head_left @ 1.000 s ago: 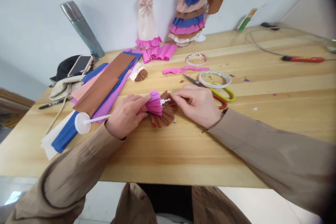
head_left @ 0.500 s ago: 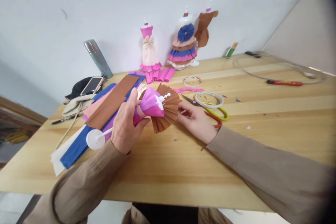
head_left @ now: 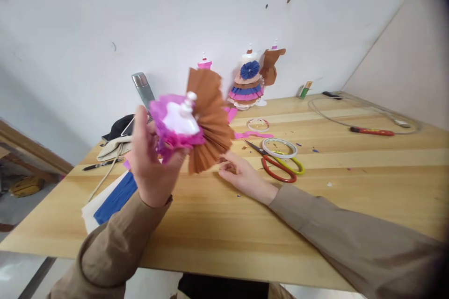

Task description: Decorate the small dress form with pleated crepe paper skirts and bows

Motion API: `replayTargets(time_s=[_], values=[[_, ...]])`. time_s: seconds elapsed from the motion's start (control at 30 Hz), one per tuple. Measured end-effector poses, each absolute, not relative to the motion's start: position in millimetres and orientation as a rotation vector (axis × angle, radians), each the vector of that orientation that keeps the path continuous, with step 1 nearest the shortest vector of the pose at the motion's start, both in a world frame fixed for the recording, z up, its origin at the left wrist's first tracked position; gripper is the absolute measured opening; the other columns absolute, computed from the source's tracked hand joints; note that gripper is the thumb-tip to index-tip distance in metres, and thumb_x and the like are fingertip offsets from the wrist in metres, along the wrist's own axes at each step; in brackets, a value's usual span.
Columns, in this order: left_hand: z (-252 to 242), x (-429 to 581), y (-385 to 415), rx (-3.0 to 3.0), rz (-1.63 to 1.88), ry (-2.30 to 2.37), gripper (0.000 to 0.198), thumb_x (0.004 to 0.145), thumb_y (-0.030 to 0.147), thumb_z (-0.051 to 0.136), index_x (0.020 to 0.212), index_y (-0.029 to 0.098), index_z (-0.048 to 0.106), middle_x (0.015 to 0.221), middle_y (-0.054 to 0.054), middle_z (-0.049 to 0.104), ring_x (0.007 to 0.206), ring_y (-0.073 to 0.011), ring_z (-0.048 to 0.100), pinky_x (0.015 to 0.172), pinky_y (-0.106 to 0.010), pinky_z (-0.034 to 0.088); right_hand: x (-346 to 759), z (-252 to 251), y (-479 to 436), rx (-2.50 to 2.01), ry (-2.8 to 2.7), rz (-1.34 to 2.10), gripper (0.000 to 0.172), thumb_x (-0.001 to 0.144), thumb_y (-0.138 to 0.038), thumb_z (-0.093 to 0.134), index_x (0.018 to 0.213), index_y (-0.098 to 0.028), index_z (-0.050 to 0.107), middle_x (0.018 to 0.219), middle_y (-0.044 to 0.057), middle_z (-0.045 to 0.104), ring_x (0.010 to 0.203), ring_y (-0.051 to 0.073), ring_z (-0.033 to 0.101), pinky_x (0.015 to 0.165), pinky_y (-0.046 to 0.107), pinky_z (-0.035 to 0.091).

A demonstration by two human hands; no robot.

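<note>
My left hand [head_left: 154, 168] is closed around a small white mannequin [head_left: 180, 118] in a bright purple crepe-paper dress [head_left: 164, 142]. Its white top and neck knob tilt toward me, raised above the table. A brown pleated paper fan [head_left: 210, 126] spreads out on the mannequin's right side; how it is fixed there is hidden. My right hand [head_left: 242, 173] is low over the table, just below the fan's lower right edge. Its fingers are loosely curled, with a gap to the thumb, and I see nothing held. Motion blurs the left fingers slightly.
Scissors [head_left: 280, 168] and a tape roll [head_left: 279, 147] lie right of my right hand. Blue crepe paper [head_left: 115, 198] is at left, near a pen [head_left: 101, 164] and thermos [head_left: 142, 88]. A tiered paper dress [head_left: 245, 86] stands behind. A red-handled tool [head_left: 372, 131] lies far right.
My left hand has raised the mannequin and turned its top toward me, the fan rising with it. My right hand has shifted left and a little down, off the fan's edge. The view tipped upward.
</note>
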State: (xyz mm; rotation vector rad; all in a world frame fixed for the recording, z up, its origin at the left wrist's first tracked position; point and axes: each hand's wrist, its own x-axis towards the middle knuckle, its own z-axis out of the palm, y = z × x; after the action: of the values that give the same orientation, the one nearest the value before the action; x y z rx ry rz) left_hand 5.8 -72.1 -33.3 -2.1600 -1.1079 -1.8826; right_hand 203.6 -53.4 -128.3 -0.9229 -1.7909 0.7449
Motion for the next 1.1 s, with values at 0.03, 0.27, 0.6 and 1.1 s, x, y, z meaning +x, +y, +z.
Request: replayTargets(time_s=[0.03, 0.27, 0.6, 1.1], values=[[-25.9, 3.7, -69.1, -2.154, -1.978, -1.083, 0.084, 0.083, 0.025, 0.070, 0.152, 0.030, 0.022, 0.151, -0.010, 0.042, 0.131, -0.0272, 0.051, 0.100, -0.038, 0.054, 203.8, -130.4, -53.2, -0.920, -1.779, 0.789, 0.041, 0.079, -0.011, 0.058, 0.119, -0.019, 0.063, 0.108, 0.009, 0.068, 0.097, 0.019, 0.065, 0.072, 0.031, 0.058], [-12.7, -5.8, -50.5, -2.169, -2.500, -1.205, 0.058, 0.083, 0.033, 0.069, 0.135, 0.029, 0.044, 0.141, -0.007, 0.055, 0.132, -0.0269, 0.052, 0.109, -0.045, 0.047, 206.3, -137.8, -46.1, -1.031, -1.611, 0.767, 0.036, 0.075, -0.013, 0.055, 0.108, -0.018, 0.067, 0.099, 0.009, 0.070, 0.087, 0.019, 0.067, 0.074, 0.035, 0.055], [-46.6, -7.6, -36.6, -2.501, -2.960, -1.349, 0.036, 0.084, 0.049, 0.060, 0.101, 0.017, 0.063, 0.111, -0.013, 0.070, 0.109, -0.0264, 0.067, 0.092, -0.044, 0.056, 196.6, -104.4, -68.0, -0.995, -1.619, 0.831, 0.025, 0.084, -0.030, 0.056, 0.101, -0.018, 0.069, 0.099, 0.010, 0.071, 0.085, 0.020, 0.066, 0.075, 0.036, 0.053], [-68.5, 19.0, -50.5, -2.370, -3.588, -1.676, 0.030, 0.078, 0.036, 0.071, 0.094, 0.010, 0.070, 0.095, -0.008, 0.071, 0.080, -0.0200, 0.068, 0.071, -0.030, 0.055, 173.6, -99.3, -94.9, -1.071, -1.672, 1.681, 0.020, 0.074, -0.032, 0.062, 0.064, -0.017, 0.053, 0.059, -0.001, 0.055, 0.053, 0.010, 0.048, 0.051, 0.023, 0.038]])
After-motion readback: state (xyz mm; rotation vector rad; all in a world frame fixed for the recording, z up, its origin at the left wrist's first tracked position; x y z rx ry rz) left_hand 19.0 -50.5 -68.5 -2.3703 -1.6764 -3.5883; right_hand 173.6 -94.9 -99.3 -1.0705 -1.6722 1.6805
